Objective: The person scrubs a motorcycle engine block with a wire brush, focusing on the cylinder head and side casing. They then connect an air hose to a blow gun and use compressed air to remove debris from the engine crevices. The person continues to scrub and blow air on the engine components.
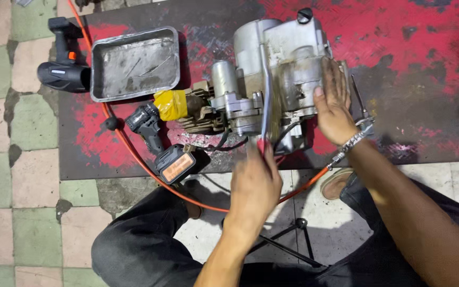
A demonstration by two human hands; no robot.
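Note:
A grey motorcycle engine point(277, 64) lies on a red-painted metal plate point(399, 32) on the floor. My right hand point(333, 103) rests flat and open against the engine's right side cover, a metal bracelet on its wrist. My left hand point(253, 186) is blurred and closed around the lower end of a long silver tool shaft point(265, 95), which runs up across the middle of the engine. The engine's finned cylinder point(200, 114) points left, with a yellow-taped part point(171, 104) at its end.
A dented metal tray point(134, 64) sits left of the engine. A cordless drill with an orange battery point(158, 143) lies below it, and a black power tool point(62, 69) lies on the tiles. An orange hose point(134, 154) curves past my knees. Black tripod legs point(293, 239) stand between my feet.

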